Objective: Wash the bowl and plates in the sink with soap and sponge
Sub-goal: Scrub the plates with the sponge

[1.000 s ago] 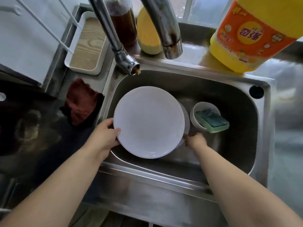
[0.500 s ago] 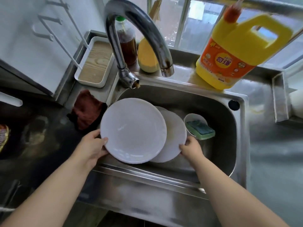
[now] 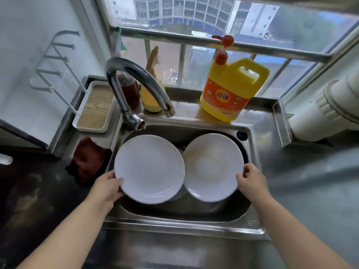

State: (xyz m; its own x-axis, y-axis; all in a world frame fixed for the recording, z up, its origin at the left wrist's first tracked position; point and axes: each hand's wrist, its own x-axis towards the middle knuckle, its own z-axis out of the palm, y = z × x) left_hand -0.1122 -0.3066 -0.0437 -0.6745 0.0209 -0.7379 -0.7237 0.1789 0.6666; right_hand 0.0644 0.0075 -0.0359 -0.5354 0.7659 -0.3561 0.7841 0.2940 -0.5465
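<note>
The left hand (image 3: 107,186) is gripping the near-left rim of the clean white plate (image 3: 149,168), thumb on top; the right hand (image 3: 251,181) is pinching the near-right rim of the stained plate (image 3: 212,166). Both plates are being held side by side over the sink (image 3: 182,214), below the tap (image 3: 136,88) and the yellow soap jug (image 3: 231,92)

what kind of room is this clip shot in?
Most likely a home kitchen, at the sink by a window: a steel sink with a curved tap, a yellow jug of dish soap on the ledge, and two white plates being handled.
</note>
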